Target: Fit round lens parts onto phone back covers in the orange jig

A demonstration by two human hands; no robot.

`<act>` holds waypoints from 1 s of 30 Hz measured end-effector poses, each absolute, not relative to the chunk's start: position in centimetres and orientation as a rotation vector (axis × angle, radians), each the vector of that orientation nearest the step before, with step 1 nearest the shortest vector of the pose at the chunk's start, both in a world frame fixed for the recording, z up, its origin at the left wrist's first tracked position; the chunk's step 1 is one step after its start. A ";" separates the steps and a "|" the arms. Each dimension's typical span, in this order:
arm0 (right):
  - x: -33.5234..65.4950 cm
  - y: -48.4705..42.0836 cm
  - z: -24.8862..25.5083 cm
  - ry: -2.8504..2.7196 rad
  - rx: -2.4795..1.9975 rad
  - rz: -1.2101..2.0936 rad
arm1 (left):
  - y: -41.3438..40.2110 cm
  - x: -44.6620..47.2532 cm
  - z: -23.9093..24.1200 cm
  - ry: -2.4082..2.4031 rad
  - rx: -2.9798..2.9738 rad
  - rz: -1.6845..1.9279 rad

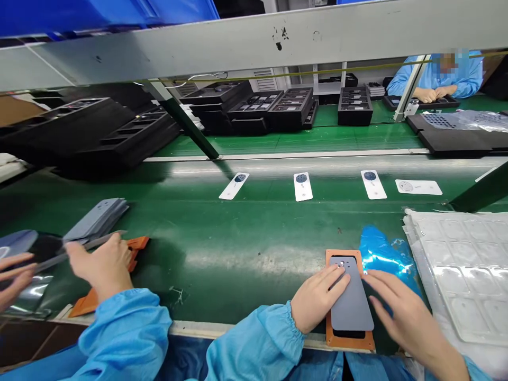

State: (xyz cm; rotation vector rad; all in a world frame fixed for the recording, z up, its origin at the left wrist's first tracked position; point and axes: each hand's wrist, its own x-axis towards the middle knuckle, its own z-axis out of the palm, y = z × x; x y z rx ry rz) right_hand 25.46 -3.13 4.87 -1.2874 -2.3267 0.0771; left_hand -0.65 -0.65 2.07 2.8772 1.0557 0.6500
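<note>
My left hand (319,297) lies over a grey phone back cover (351,307), its fingers gripping the upper left part near the camera holes. Under the cover is an orange fixture (349,344) with a dark recess, showing at the top and bottom ends. The cover sits slightly askew over it. To its right, my right hand (410,312) is open, fingers stretched toward the cover's right edge with thumb and fingers apart. Crumpled blue film (387,256) lies just beyond the right hand.
Clear plastic trays (460,264) are stacked at right. White cards (302,187) lie across the green bench. At left, a co-worker's hands (105,262) hold a thin strip beside stacked grey covers (93,219). A metal beam (246,50) crosses overhead; another person (440,79) sits opposite.
</note>
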 end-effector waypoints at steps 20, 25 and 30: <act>23.2 -1.7 1.7 -2.583 -1.051 -0.391 | -0.2 -0.1 -0.7 1.177 2.954 0.570; 22.8 -1.3 -0.2 -2.602 -1.140 -0.325 | -0.1 0.1 -1.2 1.242 3.018 0.487; 22.4 -1.8 -0.9 -2.604 -1.162 -0.313 | -0.9 0.1 -0.7 1.259 3.027 0.401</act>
